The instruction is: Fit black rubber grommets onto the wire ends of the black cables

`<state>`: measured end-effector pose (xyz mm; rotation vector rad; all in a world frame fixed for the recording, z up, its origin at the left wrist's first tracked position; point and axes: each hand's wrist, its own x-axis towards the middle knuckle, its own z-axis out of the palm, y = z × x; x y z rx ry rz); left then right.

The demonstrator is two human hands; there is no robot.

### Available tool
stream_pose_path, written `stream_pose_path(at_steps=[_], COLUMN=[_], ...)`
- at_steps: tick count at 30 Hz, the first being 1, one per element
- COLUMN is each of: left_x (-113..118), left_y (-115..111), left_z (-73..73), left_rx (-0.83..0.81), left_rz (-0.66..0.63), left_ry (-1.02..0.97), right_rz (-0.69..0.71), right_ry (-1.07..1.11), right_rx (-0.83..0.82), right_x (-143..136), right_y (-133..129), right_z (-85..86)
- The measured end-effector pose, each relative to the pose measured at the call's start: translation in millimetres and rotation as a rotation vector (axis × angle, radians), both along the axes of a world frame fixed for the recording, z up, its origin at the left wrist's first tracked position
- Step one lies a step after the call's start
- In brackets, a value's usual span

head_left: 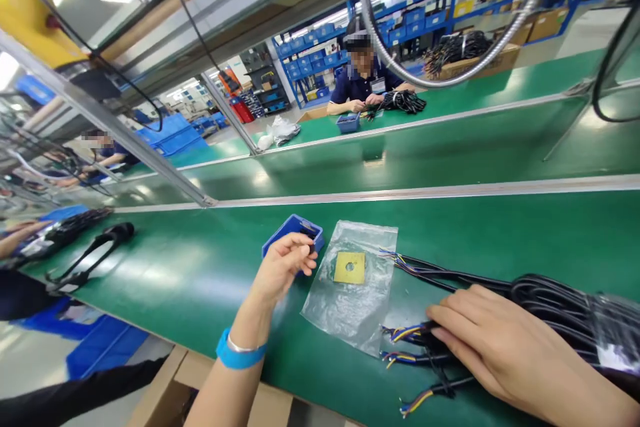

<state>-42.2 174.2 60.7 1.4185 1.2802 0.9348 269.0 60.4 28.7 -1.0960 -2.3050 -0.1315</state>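
Note:
My left hand point(287, 265), with a blue band at the wrist, is raised in front of a small blue bin point(280, 235). Its thumb and fingers are pinched together, and a small dark bit shows at the fingertips, too small to name. My right hand point(493, 340) is closed over a black cable point(429, 328), most of which its fingers hide. Coloured wire ends point(406, 332) stick out past those fingertips. More cables point(540, 290) lie in a bundle behind and under this hand. Between the hands, a yellow square plate point(349, 268) with a round hole lies on a clear plastic bag point(350, 317).
A metal rail point(400, 194) runs along the back of the green table point(190, 267). A black strap-like object point(100, 250) lies at left, near another person's arm. Across the line, a person point(363, 83) handles black cables. Overhead hangs a metal hose point(430, 83). Cardboard boxes point(165, 380) stand below the front edge.

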Motion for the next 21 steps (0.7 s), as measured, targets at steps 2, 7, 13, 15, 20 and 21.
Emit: stream_pose_path(at_steps=[2, 7, 13, 15, 20, 21], left_x=[10, 30, 51, 55, 61, 62], left_y=[-7, -14, -18, -18, -15, -14], left_z=[-6.1, -23.0, -36.8, -39.3, -35.7, -33.5], left_rx=[-0.049, -0.033, 0.251, 0.327, 0.365, 0.358], left_rz=[-0.054, -0.173, -0.238, -0.275, -0.353, -0.349], left_ry=[-0.027, 0.08, 0.419, 0.507, 0.594, 0.584], right_rz=[0.03, 0.019, 0.011, 0.011, 0.019, 0.024], right_ry=[-0.004, 0.022, 0.002, 0.001, 0.014, 0.02], right_rx=[-0.051, -0.144, -0.178, -0.184, -0.197, -0.206], right_x=[1, 3, 4, 4, 4, 4], right_y=[-1, -3, -6, -6, -5, -5], right_z=[-2.6, -7.3, -8.4, -9.2, -8.0, -6.3])
